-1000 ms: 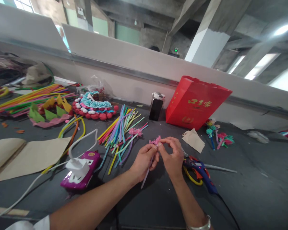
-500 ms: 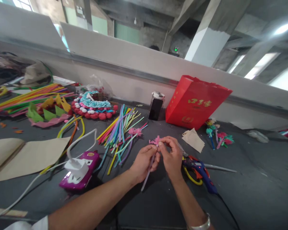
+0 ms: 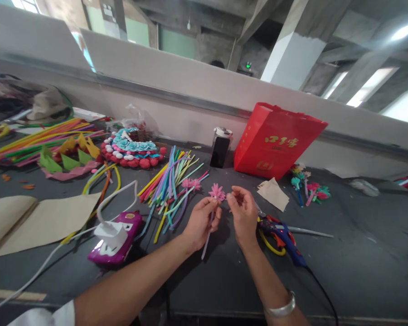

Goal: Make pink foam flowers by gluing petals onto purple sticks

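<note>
Between thumb and fingers, my left hand (image 3: 200, 222) is closed on a pink craft flower (image 3: 217, 192) just below its fringed head. Its pale lilac stem (image 3: 206, 244) slants down out of the grip. My right hand (image 3: 244, 216) is a little to the right of the flower, apart from it, with thumb and fingers curled together. A small pink bit shows by its fingertips; what they hold is unclear. Another pink flower (image 3: 191, 184) lies on a bundle of colourful craft stems (image 3: 172, 179) beyond my left hand.
Right of my right hand lie a blue glue gun (image 3: 285, 237), scissors with a yellow-red handle (image 3: 272, 248) and beige cloth pieces (image 3: 274, 194). Behind stand a bottle (image 3: 221, 147) and a red bag (image 3: 275, 140). A purple power socket (image 3: 117, 240) with a white cable is at left.
My right hand has come off the pink flower and moved slightly right. My left hand has shifted a little left, still holding the flower, whose head now shows fully.
</note>
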The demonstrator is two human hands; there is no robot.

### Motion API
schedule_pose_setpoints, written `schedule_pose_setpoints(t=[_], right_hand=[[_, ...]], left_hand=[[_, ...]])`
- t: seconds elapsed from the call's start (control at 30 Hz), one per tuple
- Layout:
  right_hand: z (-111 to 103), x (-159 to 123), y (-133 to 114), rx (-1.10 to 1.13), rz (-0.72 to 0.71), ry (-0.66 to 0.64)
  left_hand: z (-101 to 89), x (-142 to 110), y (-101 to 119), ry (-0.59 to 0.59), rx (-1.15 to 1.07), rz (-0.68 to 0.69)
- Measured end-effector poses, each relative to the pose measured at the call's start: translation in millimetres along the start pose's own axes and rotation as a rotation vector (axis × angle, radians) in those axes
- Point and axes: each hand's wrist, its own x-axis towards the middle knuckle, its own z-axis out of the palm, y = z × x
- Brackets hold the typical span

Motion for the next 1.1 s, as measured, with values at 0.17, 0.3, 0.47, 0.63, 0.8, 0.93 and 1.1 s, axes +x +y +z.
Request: schedule_pose_setpoints(t=[0.17, 0.3, 0.47, 0.63, 0.8, 0.93, 1.1], right_hand=[[2, -1, -1, 0.037, 0.051, -0.06], [3, -2, -2, 0.028, 0.06, -0.096], [1, -4, -4, -0.02, 0.028, -0.046], [-1, -6, -6, -0.071, -0.053, -0.054], [-1, -8, -15, -0.116, -0.133, -0.102], [-1, -9, -19, -0.135, -0.151, -0.113], [0, -9, -18, -0.138, -0.158, -0.124]], left_hand=[[-0.5, 1, -1, -0.044, -0.029, 0.041], [0.6, 1, -2, -0.038, -0.049, 0.057], [1.3, 0, 0, -0.047, -0.029, 0.01], [0.7, 0, 1, -0.047, -0.009, 0.019], [0.7, 0, 0, -0.064, -0.02, 0.045], [2.0, -2, 0, -0.06, 0.0, 0.051], [2.8, -2, 0, -0.04, 0.046, 0.073]])
